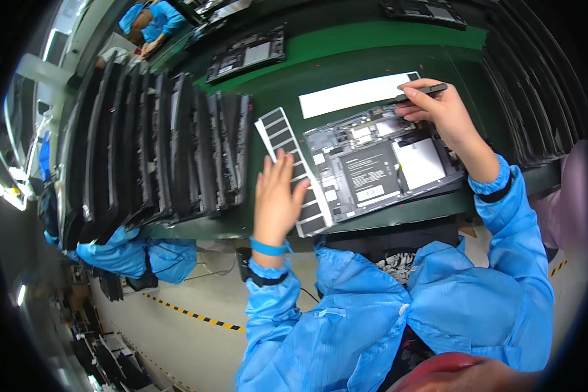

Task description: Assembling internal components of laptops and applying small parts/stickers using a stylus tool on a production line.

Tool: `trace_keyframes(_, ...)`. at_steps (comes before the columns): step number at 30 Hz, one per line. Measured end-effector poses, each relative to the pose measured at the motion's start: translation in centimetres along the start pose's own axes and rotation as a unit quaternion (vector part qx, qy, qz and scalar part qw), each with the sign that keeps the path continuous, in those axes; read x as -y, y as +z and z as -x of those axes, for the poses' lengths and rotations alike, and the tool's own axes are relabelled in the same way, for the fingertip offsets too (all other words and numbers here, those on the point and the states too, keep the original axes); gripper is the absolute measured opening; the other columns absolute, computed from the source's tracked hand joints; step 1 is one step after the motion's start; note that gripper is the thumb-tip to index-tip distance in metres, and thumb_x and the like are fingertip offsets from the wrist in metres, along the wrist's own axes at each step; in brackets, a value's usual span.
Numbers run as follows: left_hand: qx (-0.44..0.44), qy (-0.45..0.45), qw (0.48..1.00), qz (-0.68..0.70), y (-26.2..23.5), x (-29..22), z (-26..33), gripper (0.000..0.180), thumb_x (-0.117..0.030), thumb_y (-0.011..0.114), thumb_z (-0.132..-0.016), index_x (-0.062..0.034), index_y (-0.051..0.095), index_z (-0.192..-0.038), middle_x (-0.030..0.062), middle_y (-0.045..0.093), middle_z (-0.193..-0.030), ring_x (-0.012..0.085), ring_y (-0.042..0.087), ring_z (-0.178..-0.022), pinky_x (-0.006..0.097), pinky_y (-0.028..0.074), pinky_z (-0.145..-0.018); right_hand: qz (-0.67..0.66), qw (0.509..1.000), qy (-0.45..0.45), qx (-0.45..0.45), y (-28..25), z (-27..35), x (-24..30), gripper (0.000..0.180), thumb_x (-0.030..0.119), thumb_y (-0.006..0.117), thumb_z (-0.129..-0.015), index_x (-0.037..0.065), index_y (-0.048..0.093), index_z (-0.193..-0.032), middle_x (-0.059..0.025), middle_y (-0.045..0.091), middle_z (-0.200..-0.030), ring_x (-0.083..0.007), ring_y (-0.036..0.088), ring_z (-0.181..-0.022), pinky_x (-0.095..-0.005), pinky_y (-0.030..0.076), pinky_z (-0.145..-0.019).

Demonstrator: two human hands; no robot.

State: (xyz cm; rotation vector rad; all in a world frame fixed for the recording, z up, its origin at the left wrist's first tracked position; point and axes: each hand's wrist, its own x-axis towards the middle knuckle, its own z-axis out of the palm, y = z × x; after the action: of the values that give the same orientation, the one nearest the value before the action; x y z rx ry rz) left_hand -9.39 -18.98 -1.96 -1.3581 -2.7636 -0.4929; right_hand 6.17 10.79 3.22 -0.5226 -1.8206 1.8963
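An opened laptop base [333, 155] lies on the bench in front of me, with its circuit board, a black battery [366, 166] and a silvery panel [419, 164] exposed. My left hand [276, 202] rests flat with fingers apart on a strip of black rectangular stickers [281, 134], along the laptop's left side. Over the laptop's far right corner, my right hand [445, 116] pinches slim black tweezers [431, 89], their tips pointing left. Just beyond the laptop lies a long white strip [353, 96], its right end near the tweezers. Whether the tips hold anything is too small to tell.
A row of dark laptop parts [157, 144] stands on edge at the left, and another stack [529, 91] at the right. More opened laptops [248, 55] lie on the far green surface [333, 42]. A co-worker in blue [157, 23] sits at the far left.
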Motion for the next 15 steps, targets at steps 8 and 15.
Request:
trace_keyframes(8,-0.122,0.012,0.990,0.066,-1.3,-1.3,-2.8,0.019,-0.015,0.063,-0.086,-0.0015,0.061,-0.099,0.0149,0.059,-0.097,0.0351,0.056,-0.096,0.042,0.045,-0.084,0.078,0.986,-0.063,0.131,12.0,-6.0,0.1,0.021,0.017,0.067,-0.084,-0.004,0.067,-0.090,-0.0106,0.069,-0.072,-0.0125,0.066,-0.064,-0.0246,0.052,-0.056)
trace_keyframes(15,-0.100,-0.025,0.994,-0.022,1.8,0.7,-6.1,0.057,-0.034,0.063,-0.087,0.0025,0.049,-0.128,0.0166,0.049,-0.134,0.0349,0.045,-0.123,0.042,0.039,-0.101,0.252,0.957,-0.129,0.057,15.8,-10.3,-4.7,0.023,0.018,0.065,-0.078,-0.003,0.070,-0.085,-0.0180,0.069,-0.076,-0.0261,0.070,-0.074,-0.0338,0.054,-0.072)
